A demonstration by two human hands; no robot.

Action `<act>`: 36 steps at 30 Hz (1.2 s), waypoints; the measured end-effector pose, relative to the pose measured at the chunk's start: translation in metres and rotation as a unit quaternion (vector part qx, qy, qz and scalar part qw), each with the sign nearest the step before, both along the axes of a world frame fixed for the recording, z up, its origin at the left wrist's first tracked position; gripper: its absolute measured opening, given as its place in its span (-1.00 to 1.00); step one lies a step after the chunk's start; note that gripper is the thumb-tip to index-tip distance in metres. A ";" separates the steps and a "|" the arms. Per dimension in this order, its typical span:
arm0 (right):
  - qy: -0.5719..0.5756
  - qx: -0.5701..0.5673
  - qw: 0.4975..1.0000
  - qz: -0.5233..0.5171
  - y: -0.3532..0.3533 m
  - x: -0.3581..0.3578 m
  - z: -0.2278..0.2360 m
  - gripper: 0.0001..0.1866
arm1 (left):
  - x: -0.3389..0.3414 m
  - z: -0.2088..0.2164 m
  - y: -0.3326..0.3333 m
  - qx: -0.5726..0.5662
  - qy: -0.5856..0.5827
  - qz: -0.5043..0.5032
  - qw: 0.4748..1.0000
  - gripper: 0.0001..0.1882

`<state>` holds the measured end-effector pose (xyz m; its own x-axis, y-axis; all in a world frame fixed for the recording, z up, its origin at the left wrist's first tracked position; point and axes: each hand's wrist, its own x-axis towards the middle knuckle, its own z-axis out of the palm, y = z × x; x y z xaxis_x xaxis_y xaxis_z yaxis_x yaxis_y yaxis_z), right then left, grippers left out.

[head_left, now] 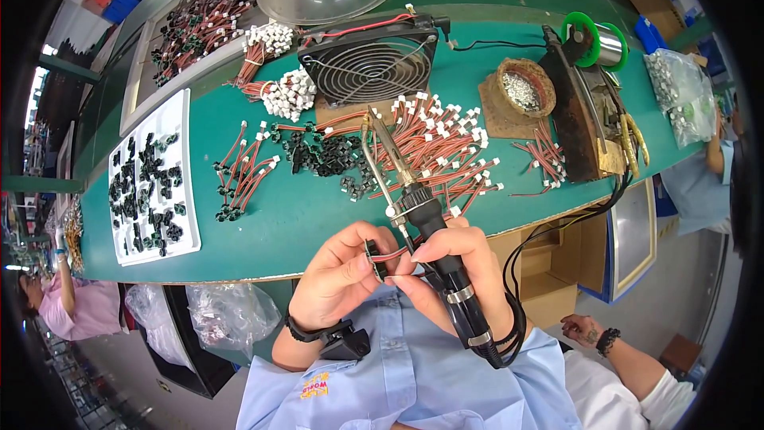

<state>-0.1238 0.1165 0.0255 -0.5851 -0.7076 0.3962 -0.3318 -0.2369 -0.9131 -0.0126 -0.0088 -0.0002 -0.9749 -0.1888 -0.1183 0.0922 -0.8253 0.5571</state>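
My left hand (333, 275) pinches a small black component (374, 260) between thumb and fingertips, just past the table's near edge. Red and black wires run from this part toward my other hand. My right hand (477, 271) is wrapped round the black handle of a soldering iron (420, 205) with a thin metal solder-feed tube clamped alongside. Its tip points away from me, over the wire pile. The right fingertips meet the wires close to the component; whether they grip them is partly hidden. Black cables trail from the handle.
On the green table (302, 231) lie red-and-black wires with white connectors (438, 135) and a heap of black components (322, 155). Around them are a white tray (191, 235), a fan (370, 68), a round tin (525, 87) and a solder spool (593, 41). Another person's arm (629, 358) is at right.
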 end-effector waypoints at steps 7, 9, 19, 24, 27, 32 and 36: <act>0.012 0.015 1.000 0.006 -0.003 0.001 0.011 -0.62 | 0.004 -0.005 -0.001 0.050 -0.009 -0.018 0.999 -0.69; 0.014 0.013 1.000 0.001 -0.003 0.001 0.010 -0.62 | 0.005 -0.006 -0.001 0.054 -0.011 -0.018 0.998 -0.68; 0.036 0.000 0.999 -0.009 0.000 -0.001 0.009 -0.65 | 0.005 -0.008 0.002 0.062 -0.015 -0.013 0.998 -0.66; 0.034 0.007 0.999 -0.006 0.001 -0.002 0.008 -0.65 | 0.005 -0.009 0.003 0.053 -0.011 -0.011 0.998 -0.67; 0.053 0.033 0.998 -0.003 0.001 -0.003 0.009 -0.57 | 0.006 -0.007 0.004 0.074 -0.023 0.000 0.997 -0.69; 0.047 0.037 0.998 -0.003 0.003 -0.004 0.011 -0.57 | 0.005 -0.007 0.004 0.073 -0.028 -0.006 0.997 -0.70; 0.045 0.036 0.998 -0.002 0.002 -0.004 0.009 -0.58 | 0.005 -0.007 0.005 0.059 -0.040 0.009 0.997 -0.71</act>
<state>-0.1274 0.1188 0.0350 -0.5525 -0.7342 0.3947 -0.4133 -0.1699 -0.8946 -0.0072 -0.0043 -0.0073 -0.9581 -0.1862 -0.2176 0.0671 -0.8844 0.4618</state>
